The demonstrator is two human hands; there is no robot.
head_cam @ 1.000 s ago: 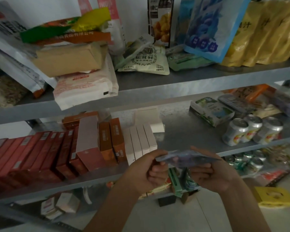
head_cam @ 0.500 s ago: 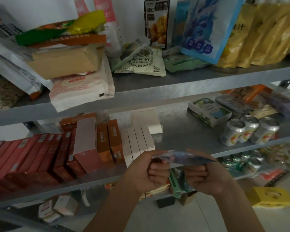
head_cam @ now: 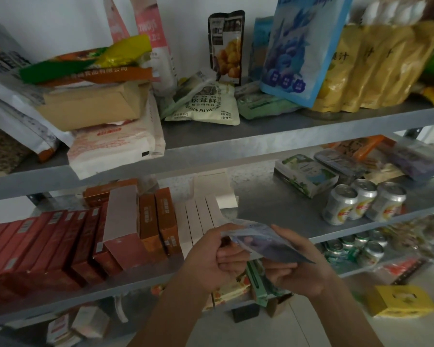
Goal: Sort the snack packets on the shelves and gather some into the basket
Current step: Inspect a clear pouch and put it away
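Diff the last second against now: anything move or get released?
Only a small tilt: the bluish snack packet has dipped at its right end. The left hand and right hand kept their grip on it, in front of the middle shelf. The boxes, cans and bags on the shelves stayed put.

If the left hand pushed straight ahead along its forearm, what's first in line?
Likely the bare middle shelf, beside the pale boxes; the packet in the left hand would touch first. Depth unclear.
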